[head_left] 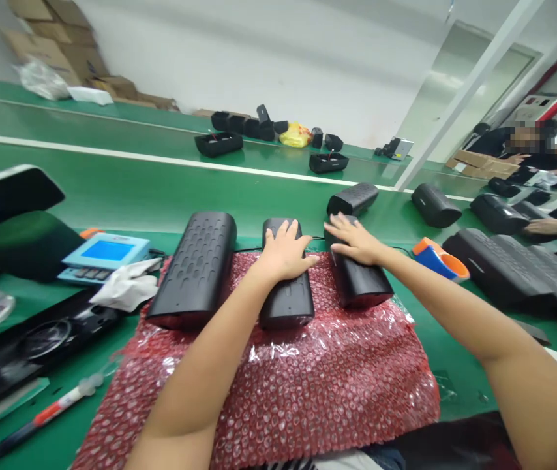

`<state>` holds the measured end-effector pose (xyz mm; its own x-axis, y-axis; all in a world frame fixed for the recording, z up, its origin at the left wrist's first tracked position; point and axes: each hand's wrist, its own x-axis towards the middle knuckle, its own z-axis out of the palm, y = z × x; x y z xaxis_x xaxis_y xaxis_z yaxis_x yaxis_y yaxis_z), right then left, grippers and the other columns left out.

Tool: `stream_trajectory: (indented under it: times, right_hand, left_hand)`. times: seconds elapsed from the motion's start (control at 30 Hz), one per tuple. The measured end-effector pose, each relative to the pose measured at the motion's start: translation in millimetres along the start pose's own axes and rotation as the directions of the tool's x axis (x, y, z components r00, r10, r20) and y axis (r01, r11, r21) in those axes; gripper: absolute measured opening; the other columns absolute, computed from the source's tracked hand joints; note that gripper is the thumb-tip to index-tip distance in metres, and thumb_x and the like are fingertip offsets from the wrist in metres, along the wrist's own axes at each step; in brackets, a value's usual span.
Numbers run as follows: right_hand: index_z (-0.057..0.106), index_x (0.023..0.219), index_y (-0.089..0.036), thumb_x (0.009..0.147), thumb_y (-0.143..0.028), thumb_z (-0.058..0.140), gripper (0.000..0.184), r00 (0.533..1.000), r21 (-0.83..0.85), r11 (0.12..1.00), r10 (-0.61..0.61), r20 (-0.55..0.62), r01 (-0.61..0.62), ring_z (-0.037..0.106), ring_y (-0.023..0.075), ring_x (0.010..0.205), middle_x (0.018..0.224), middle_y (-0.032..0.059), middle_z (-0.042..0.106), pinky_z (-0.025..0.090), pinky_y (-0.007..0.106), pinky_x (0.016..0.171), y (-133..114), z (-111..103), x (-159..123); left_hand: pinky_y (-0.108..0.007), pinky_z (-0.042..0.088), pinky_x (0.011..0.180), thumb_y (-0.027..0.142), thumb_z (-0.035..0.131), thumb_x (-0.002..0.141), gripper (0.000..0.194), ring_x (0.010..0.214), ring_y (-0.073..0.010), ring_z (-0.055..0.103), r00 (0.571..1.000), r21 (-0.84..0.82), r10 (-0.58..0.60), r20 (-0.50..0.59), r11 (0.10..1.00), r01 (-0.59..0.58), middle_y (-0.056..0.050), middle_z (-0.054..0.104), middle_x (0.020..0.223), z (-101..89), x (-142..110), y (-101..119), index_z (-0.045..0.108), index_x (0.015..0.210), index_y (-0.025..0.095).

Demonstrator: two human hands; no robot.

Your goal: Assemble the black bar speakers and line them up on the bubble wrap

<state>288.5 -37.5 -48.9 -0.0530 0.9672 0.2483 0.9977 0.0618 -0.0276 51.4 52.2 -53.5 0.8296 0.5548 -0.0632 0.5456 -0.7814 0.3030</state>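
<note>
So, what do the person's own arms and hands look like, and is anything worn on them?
Both arms are bare from the lower edge of the picture to the fingertips; no sleeve shows. The left hand and the right hand wear no gloves, and no ring, watch, wrist strap or cable is visible on them. The fingernails look short and unpainted. No markings can be made out.

Three speakers [286, 287] side by side on bubble wrap [308, 378].
</note>
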Motion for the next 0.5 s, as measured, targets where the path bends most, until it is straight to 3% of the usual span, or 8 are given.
stream_trajectory:
  times: [0.1,0.2,0.27,0.3,0.37,0.43,0.5]
  right_hand:
    - [0.044,0.148,-0.014,0.097,-0.049,0.042,0.062,0.999,0.024,1.0,-0.02,0.042,0.019,0.026,0.0429,0.148,0.155,0.0231,0.037,0.029,0.078,0.105,-2.9,19.0,-0.4]
    - [0.053,0.139,-0.012,0.093,-0.048,0.05,0.059,0.994,0.097,0.994,-0.035,-0.101,0.045,0.03,0.0448,0.145,0.149,0.0254,0.044,0.025,0.075,0.11,-23.8,17.6,-0.4]
    - [0.053,0.136,-0.014,0.09,-0.047,0.054,0.057,0.972,0.292,0.956,0.035,-0.232,0.035,0.039,0.0411,0.14,0.143,0.0239,0.049,0.03,0.068,0.114,-51.5,17.5,-2.1]
    - [0.05,0.137,-0.017,0.09,-0.048,0.055,0.056,0.96,0.433,0.901,0.104,-0.26,0.019,0.044,0.0378,0.137,0.142,0.0212,0.05,0.033,0.064,0.115,-68.3,20.0,-3.5]
    - [0.042,0.141,-0.023,0.088,-0.049,0.055,0.061,0.95,0.702,0.71,0.254,-0.181,-0.056,0.043,0.0342,0.138,0.146,0.0173,0.046,0.037,0.06,0.114,-102.7,29.5,-6.3]
    - [0.04,0.139,-0.022,0.082,-0.05,0.058,0.066,0.948,0.831,0.54,0.314,-0.052,-0.132,0.042,0.0344,0.138,0.146,0.0175,0.043,0.034,0.06,0.116,-131.7,40.3,-7.2]
    - [0.042,0.132,-0.021,0.075,-0.049,0.06,0.066,0.944,0.868,0.468,0.33,-0.001,-0.163,0.041,0.036,0.137,0.142,0.0182,0.044,0.029,0.061,0.118,-151.1,45.0,-5.1]
  left_hand:
    - [-0.058,0.024,0.121,0.056,0.048,0.096,0.062,0.155,-0.0352,0.013,0.992,-0.09,-0.062,-0.107,0.995,0.052,-0.017,0.012,0.166,-19.1,-9.7,-15.7,0.041,0.151,0.028]
    - [-0.063,0.03,0.116,0.053,0.045,0.096,0.061,0.148,-0.0377,0.029,0.938,0.022,-0.279,-0.207,0.957,0.289,-0.018,0.033,0.158,-49.5,-36.2,-38.1,0.042,0.15,0.025]
    - [-0.063,0.033,0.113,0.053,0.045,0.095,0.058,0.14,-0.0386,0.04,0.882,0.106,-0.436,-0.178,0.882,0.458,-0.017,0.047,0.148,-68.2,-59.6,-53.2,0.047,0.146,0.024]
    - [-0.059,0.035,0.113,0.053,0.044,0.095,0.058,0.137,-0.0375,0.044,0.857,0.108,-0.495,-0.144,0.853,0.511,-0.015,0.051,0.146,-75.1,-70.5,-60.3,0.048,0.145,0.024]
    - [-0.047,0.039,0.114,0.054,0.042,0.094,0.062,0.137,-0.033,0.047,0.818,0.031,-0.565,-0.105,0.82,0.571,-0.012,0.05,0.148,-81.2,-85.8,-73.1,0.044,0.148,0.024]
    - [-0.04,0.041,0.113,0.055,0.04,0.094,0.068,0.137,-0.0298,0.048,0.801,-0.054,-0.591,-0.101,0.807,0.588,-0.013,0.045,0.152,-76.9,-89.5,-83.5,0.034,0.154,0.023]
    - [-0.042,0.043,0.11,0.06,0.047,0.09,0.082,0.137,-0.0335,0.049,0.793,-0.035,-0.609,-0.036,0.793,0.608,-0.018,0.036,0.157,-65.0,-83.5,-90.6,0.023,0.158,0.022]
